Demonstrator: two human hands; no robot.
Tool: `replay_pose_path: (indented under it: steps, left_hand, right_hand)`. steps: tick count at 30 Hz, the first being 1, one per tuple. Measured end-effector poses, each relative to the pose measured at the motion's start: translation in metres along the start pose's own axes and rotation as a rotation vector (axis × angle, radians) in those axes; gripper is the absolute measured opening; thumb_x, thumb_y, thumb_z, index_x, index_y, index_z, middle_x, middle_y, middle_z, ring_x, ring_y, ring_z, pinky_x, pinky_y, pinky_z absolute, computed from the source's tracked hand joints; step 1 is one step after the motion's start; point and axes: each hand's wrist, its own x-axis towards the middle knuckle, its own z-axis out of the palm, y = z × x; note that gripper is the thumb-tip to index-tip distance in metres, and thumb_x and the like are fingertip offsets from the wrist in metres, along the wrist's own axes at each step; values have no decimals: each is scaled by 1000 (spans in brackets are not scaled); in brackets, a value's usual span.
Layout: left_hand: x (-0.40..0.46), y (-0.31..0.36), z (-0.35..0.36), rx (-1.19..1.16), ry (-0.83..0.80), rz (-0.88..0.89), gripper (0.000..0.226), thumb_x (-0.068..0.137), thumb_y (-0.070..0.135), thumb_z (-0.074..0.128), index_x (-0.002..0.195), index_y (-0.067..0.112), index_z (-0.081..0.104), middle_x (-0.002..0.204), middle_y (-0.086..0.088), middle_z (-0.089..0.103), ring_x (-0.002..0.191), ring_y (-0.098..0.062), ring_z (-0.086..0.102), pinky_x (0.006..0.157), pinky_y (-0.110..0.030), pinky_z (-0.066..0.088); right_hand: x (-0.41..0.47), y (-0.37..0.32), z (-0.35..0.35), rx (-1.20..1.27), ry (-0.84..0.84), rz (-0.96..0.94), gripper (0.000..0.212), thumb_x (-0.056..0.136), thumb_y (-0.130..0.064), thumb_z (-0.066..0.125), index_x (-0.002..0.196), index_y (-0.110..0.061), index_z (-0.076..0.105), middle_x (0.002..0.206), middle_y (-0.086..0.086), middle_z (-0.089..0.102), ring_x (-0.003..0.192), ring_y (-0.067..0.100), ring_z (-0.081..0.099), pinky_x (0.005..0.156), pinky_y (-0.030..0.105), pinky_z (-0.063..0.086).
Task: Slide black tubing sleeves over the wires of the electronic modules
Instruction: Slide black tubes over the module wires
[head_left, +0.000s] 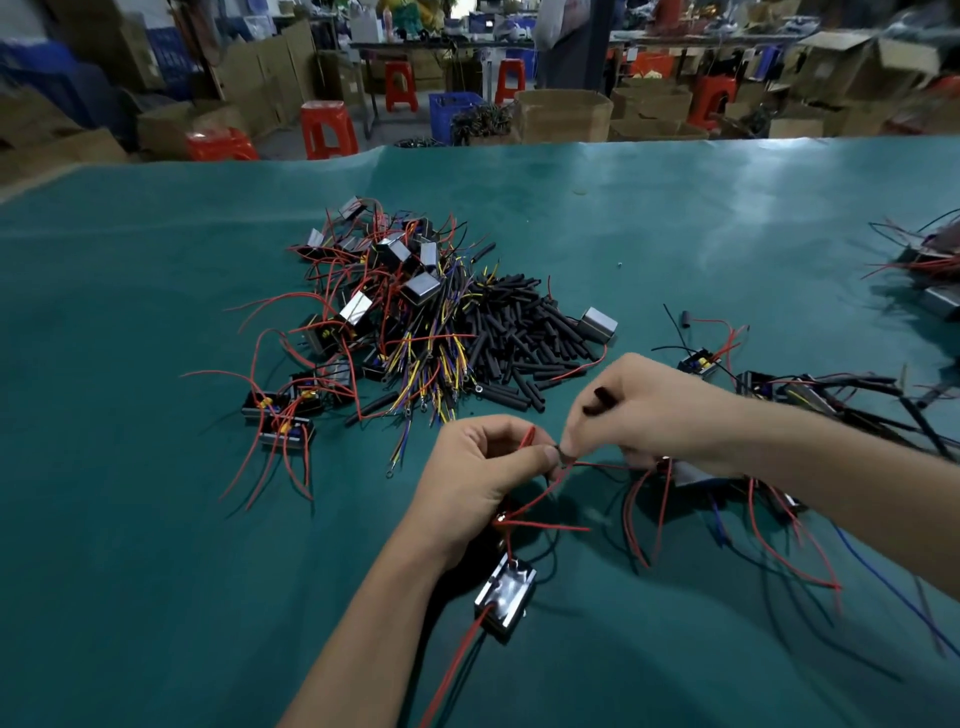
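Note:
My left hand (483, 467) pinches a red wire (540, 493) that runs down to a small black-and-silver module (506, 597) hanging just above the green table. My right hand (644, 410) meets it fingertip to fingertip and holds black tubing sleeves (597, 402), one sticking out above the fingers. A loose heap of black sleeves (524, 332) lies beyond the hands. To its left is a pile of modules with red, yellow and black wires (363, 301).
More modules with trailing red, black and blue wires lie under and right of my right forearm (779, 395). Another cluster sits at the table's right edge (930, 265). The green table cover (130, 571) spreads out at the left. Red stools and cardboard boxes stand beyond the table.

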Motion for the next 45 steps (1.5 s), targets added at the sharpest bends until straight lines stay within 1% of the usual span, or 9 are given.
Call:
replay_pose_path:
  steps: [3,7,14,17,23,31,35,41,45]
  left_hand:
    - [0,2,1,13,-9,-8,13,78,8,75,69,17,73,67,-6,70,55,-7,45,53,-19,34]
    - [0,3,0,-8,-20,-15,8,74,14,72,69,21,74,65,-3,68,54,-7,43,52,-16,35]
    - [1,1,-2,-11,-38,-7,5,75,14,71,72,16,73,65,-4,67,56,-9,43,53,-18,35]
    - [1,1,-2,-11,-45,-13,6,74,13,71,71,18,73,64,-3,67,54,-8,42,51,-18,33]
    - [-1,1,-2,1,-43,-23,7,74,13,73,70,18,74,64,-3,69,50,-3,47,50,-16,35]
    - [0,-2,1,25,-19,-11,17,79,2,76,71,17,75,66,-2,72,59,-11,60,58,-21,44]
    - [-1,-3,1,18,-16,-15,27,83,-8,72,70,15,73,64,-2,70,55,-7,60,55,-16,46]
    - [0,0,0,3,-23,-12,24,84,-6,71,72,15,72,65,-5,71,53,-4,55,54,-13,41]
    - [1,1,-1,20,-24,-22,23,85,-4,70,74,15,72,65,-4,70,52,-3,49,53,-14,36]
  right_hand:
    - [-12,5,0,-503,204,-380,10,76,-25,82,83,-31,77,59,-8,63,55,12,55,56,24,46]
    - [-18,5,5,-807,308,-697,12,79,-16,85,85,-24,79,67,-8,61,70,22,61,56,33,49]
    - [-22,5,2,-1102,307,-916,23,81,-3,55,79,-16,74,61,-5,49,62,21,49,42,32,40]
    - [-23,0,2,-1119,265,-873,13,75,-3,67,73,-15,70,61,-4,51,63,22,51,44,33,41]
    - [-13,-7,4,-744,173,-523,16,91,-25,68,76,-20,72,63,-10,61,65,9,55,63,28,46]
    - [2,8,10,479,-100,274,31,85,-6,69,55,-13,66,55,-2,21,50,13,14,41,21,17]
    - [-4,15,22,769,-97,374,29,85,-7,69,57,-12,64,59,-4,18,51,11,17,39,21,19]
    - [-26,24,22,-457,444,-486,16,81,-37,79,87,-23,74,59,-20,50,55,-1,46,58,11,31]
    - [-23,28,23,-707,482,-778,4,86,-17,79,84,-15,77,62,-8,47,63,14,36,52,31,39]
